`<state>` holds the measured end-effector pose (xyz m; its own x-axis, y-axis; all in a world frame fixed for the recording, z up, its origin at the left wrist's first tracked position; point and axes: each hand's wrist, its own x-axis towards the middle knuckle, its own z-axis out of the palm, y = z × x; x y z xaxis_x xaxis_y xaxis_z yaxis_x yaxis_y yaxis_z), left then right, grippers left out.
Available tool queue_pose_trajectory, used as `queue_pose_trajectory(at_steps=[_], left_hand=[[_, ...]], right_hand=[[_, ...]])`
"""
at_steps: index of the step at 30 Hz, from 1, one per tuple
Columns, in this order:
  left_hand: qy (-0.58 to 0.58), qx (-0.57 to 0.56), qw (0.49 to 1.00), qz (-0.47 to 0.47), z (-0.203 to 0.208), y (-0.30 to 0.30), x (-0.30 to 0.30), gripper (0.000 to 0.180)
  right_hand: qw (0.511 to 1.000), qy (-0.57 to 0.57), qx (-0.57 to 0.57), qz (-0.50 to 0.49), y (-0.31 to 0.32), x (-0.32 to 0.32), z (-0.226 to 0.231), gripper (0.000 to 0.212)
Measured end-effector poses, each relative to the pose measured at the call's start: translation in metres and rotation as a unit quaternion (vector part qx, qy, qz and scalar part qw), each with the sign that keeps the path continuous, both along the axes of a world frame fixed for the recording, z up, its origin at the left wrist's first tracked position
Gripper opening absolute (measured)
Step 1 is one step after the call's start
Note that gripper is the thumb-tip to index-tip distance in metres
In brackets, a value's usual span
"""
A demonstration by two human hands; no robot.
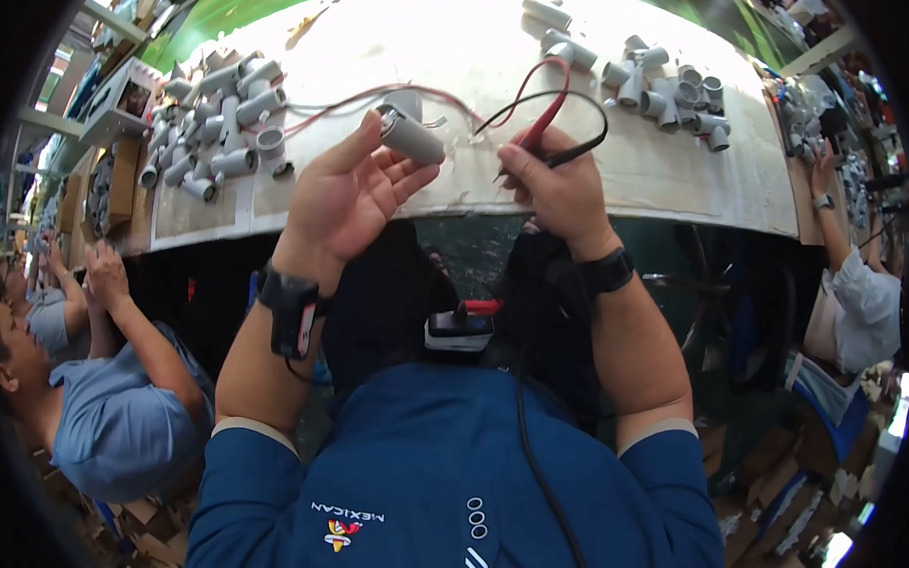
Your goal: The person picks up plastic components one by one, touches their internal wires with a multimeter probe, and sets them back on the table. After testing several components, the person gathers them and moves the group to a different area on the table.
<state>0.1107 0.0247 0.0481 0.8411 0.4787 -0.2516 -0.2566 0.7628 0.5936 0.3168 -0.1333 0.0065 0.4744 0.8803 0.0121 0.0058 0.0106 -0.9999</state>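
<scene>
Above the table's near edge, my left hand point(349, 202) is palm up, with its thumb and fingers around a grey tube-shaped plastic part point(413, 139) that has a side branch. Thin wire-like ends show at the part. To its right, my right hand point(563, 188) grips a red test probe point(548, 115) and a black test probe point(579, 150) together, their tips pointing down and left. The probe tips are apart from the grey part. Red and black leads loop from the probes over the tabletop.
A pile of similar grey parts point(225, 126) lies on the table point(423, 43) at left, and another group of grey parts point(671, 96) at right. A small dark box point(460, 329) is near my lap. Co-workers sit on both sides, a person in blue point(130, 403) at left.
</scene>
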Motion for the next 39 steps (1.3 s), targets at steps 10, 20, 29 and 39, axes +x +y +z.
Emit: queue_pose_trajectory(at_steps=[10, 20, 29, 39], left_hand=[[-0.009, -0.082, 0.991, 0.104, -0.035, -0.057, -0.076, 0.052], [-0.012, -0.059, 0.993, 0.101, -0.037, -0.058, -0.075, 0.049], [-0.017, -0.063, 0.992, 0.106, -0.039, -0.058, -0.071, 0.049], [-0.024, -0.061, 0.993, 0.103, -0.039, -0.058, -0.071, 0.048]], right_hand=[[0.997, -0.018, 0.051, 0.056, 0.048, -0.059, 0.0, 0.018], [0.996, -0.073, 0.03, 0.048, 0.062, -0.07, -0.003, 0.018], [0.986, -0.159, 0.044, 0.037, 0.066, -0.07, -0.009, 0.017], [0.97, -0.238, 0.057, 0.005, 0.065, -0.076, -0.012, 0.019]])
